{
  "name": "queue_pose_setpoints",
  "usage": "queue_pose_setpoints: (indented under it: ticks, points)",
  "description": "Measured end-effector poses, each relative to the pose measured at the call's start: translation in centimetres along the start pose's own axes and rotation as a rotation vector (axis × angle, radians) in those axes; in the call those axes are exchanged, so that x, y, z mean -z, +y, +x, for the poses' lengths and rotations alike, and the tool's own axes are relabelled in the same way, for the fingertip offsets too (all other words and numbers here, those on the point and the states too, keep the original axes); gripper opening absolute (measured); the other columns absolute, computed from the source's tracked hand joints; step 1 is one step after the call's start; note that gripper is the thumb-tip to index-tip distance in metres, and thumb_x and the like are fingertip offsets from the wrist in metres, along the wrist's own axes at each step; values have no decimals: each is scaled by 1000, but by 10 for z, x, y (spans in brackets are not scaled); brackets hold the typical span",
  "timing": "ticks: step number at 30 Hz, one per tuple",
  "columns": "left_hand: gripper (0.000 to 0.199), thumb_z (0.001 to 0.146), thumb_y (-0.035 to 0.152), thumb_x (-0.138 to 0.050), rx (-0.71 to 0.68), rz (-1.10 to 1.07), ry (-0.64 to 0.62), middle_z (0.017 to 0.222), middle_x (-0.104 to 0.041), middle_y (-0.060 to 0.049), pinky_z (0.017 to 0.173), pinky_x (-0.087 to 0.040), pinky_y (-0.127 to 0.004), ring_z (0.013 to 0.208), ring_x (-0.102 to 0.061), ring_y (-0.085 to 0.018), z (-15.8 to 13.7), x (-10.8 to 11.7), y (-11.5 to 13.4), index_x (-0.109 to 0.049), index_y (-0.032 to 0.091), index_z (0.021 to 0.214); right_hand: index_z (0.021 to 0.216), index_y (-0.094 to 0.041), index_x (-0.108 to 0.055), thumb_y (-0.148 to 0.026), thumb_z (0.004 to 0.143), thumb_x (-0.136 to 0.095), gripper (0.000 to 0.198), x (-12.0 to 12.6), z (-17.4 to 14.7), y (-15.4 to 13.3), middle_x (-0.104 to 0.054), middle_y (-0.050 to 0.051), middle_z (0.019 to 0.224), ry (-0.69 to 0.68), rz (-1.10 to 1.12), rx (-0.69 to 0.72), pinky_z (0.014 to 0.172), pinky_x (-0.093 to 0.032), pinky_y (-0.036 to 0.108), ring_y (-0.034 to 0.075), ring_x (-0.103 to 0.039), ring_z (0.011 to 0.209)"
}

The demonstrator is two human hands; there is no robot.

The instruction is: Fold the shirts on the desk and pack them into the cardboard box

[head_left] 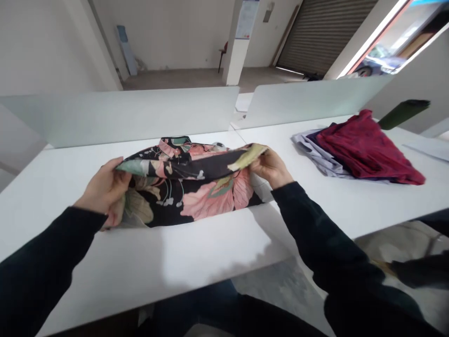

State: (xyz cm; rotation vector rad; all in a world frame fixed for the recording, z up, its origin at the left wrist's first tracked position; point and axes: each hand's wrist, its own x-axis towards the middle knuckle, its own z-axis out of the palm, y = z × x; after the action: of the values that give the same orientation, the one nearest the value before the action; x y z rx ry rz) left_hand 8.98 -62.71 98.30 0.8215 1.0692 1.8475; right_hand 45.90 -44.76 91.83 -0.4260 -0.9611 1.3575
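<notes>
A black shirt with large pink and green flowers (210, 199) lies partly folded on the white table in front of me. My left hand (107, 187) pinches the left end of a raised fold, thumb toward me. At the other end of that fold, my right hand (270, 167) grips the cloth near a yellow-green patch. Between the two hands the fold is held up off the rest of the shirt. What looks like a collar shows at the shirt's far side. Some fingertips of both hands are hidden by fabric.
To the right, a dark red garment (368, 150) lies on a light grey one (321, 154). Frosted glass dividers (147, 112) run along the table's back edge. A dark green object (403, 113) rises behind the pile. The white table's (140, 262) front edge is near my body.
</notes>
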Motion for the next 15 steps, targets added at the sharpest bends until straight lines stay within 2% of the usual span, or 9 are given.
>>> queue_pose_setpoints:
  ticks: [2,4,6,8,10,12,14,15]
  points:
    - [15,97,14,-41,-1,-31,-52,71,-55,7,66,-44,-5,60,-51,3,44,-17,6,-50,9,86,78,-17,-56,-9,87,-46,16,-17,47,4,-58,0,66,95,48,-39,59,-54,16,10,-61,69]
    - [19,98,14,-35,8,-41,-82,81,-59,3,69,-47,-8,66,-56,0,86,-31,5,-51,6,91,79,-18,-54,-9,89,-43,18,-34,84,13,-57,0,66,166,83,-75,61,-55,14,10,-62,70]
    - [26,100,21,-32,21,-50,-60,101,-63,-9,70,-53,-14,79,-63,-7,123,-41,0,-49,3,108,86,-18,-54,-13,93,-41,15,-46,110,25,-59,2,71,164,95,-99,65,-56,16,11,-64,75]
    - [42,101,32,-31,65,-63,-34,122,-56,-24,71,-57,-21,95,-65,-17,147,-43,-6,-40,-1,126,95,-15,-53,-21,96,-38,16,-51,123,35,-63,5,79,134,100,-131,68,-59,22,13,-66,82]
    - [56,100,39,-29,101,-28,-60,135,-44,-32,75,-57,-25,112,-61,-26,157,-36,-10,-29,-3,138,102,-14,-52,-25,97,-38,19,-47,127,42,-64,8,84,120,79,-160,69,-60,26,16,-67,86]
    - [61,100,37,-36,71,122,-200,141,-39,-32,84,-53,-27,120,-56,-28,153,-22,-10,-22,-4,143,100,-13,-53,-22,94,-44,14,-35,125,43,-65,9,83,101,-24,-152,67,-59,27,17,-68,83]
    - [66,96,36,-49,-55,345,-310,141,-42,-29,93,-47,-30,121,-54,-27,144,-4,-7,-26,-5,142,95,-12,-57,-17,88,-55,8,-20,120,39,-67,10,83,46,-216,-91,65,-58,26,17,-68,77]
    - [68,93,37,-54,-138,460,-325,139,-46,-27,97,-44,-33,121,-54,-27,138,6,-5,-30,-5,141,92,-11,-59,-15,85,-60,8,-11,117,36,-68,11,83,21,-328,-47,64,-56,25,16,-68,73]
